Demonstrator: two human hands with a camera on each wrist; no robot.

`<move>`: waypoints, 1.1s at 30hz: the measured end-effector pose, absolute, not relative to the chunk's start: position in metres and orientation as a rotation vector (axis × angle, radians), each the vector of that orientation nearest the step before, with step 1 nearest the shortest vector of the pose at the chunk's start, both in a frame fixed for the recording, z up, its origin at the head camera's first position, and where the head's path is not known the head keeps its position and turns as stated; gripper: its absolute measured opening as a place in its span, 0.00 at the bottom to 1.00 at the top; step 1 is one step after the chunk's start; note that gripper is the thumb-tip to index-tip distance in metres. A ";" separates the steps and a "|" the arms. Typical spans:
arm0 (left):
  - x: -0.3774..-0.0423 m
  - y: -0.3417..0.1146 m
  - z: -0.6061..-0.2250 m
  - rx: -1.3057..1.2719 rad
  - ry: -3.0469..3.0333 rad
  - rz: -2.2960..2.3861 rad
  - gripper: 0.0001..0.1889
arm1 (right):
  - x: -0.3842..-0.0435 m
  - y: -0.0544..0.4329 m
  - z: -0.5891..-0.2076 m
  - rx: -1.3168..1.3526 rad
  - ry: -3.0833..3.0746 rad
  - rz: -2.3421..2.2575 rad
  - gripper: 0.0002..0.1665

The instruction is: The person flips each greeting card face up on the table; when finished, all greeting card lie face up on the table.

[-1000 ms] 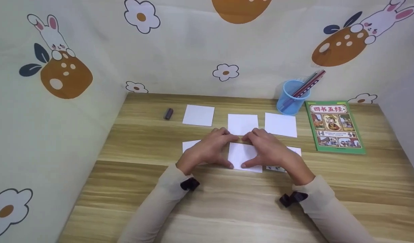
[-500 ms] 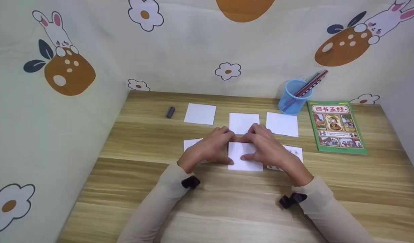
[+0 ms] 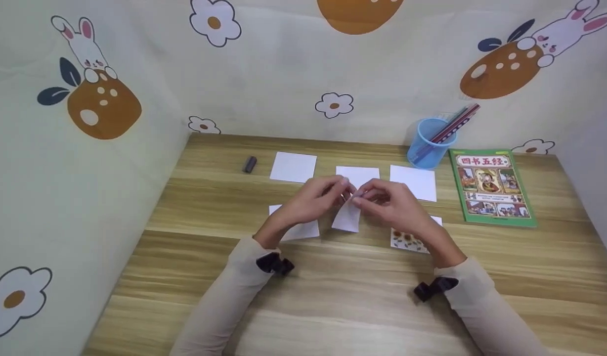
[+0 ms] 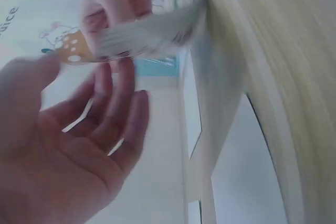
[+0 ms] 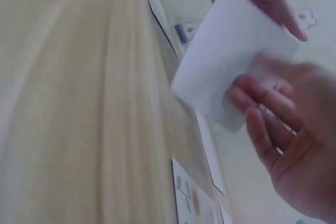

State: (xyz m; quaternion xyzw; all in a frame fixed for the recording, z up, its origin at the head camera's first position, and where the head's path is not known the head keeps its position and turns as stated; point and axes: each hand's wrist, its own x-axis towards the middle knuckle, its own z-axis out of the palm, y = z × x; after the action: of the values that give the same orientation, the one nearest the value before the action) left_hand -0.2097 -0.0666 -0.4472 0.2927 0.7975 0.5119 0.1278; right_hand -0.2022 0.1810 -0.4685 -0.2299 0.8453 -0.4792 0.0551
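Between the hands, a thin square card (image 3: 347,217) is lifted and tilted, its lower edge near the tabletop. Its white face (image 5: 226,40) fills much of the right wrist view; the left wrist view shows blurred dark print on the other side. My right hand (image 3: 397,207) pinches the card's upper edge between thumb and fingers. Close beside that edge is my left hand (image 3: 311,200), its thumb and loosely bent fingers (image 4: 118,108) apart, with no grip on the card visible. A sunflower-printed card (image 3: 407,241) lies by my right wrist, a white card (image 3: 303,231) under my left.
Three white cards lie behind in a row: left (image 3: 293,167), middle (image 3: 358,174) and right (image 3: 416,184). A small dark block (image 3: 249,164) sits at the back left. The blue pencil cup (image 3: 427,148) and a green-bordered book (image 3: 492,188) stand and lie at the right.
The middle front card was flat on the table between both hands; it is now raised and tilted in my right hand. Both hands have lifted, and the sunflower card shows more.
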 end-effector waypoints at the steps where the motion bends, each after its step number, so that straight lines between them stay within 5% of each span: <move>1: -0.210 -0.066 -0.447 0.846 2.315 1.533 0.14 | -0.202 0.182 -0.467 -0.701 2.534 -1.500 0.09; 4: -0.210 -0.066 -0.452 0.839 2.303 1.577 0.15 | -0.202 0.184 -0.464 -0.728 2.449 -1.570 0.11; 11: -0.208 -0.069 -0.457 0.880 2.450 1.445 0.35 | -0.202 0.184 -0.469 -0.797 2.287 -1.550 0.09; 18: -0.206 -0.068 -0.453 0.711 2.518 1.301 0.20 | -0.205 0.186 -0.473 -0.773 2.301 -1.497 0.16; 23: -0.205 -0.065 -0.456 0.626 2.489 1.194 0.20 | -0.206 0.189 -0.474 -0.783 2.485 -1.288 0.22; 33: -0.206 -0.065 -0.467 0.590 2.566 0.974 0.19 | -0.205 0.187 -0.479 -0.786 2.583 -1.044 0.14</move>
State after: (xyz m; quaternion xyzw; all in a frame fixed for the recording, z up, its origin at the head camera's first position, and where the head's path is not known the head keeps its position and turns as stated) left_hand -0.2065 -0.0653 -0.4673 0.2074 0.9013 0.3422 0.1662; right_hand -0.2052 0.1872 -0.4792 -0.2696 0.8855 -0.3578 0.1233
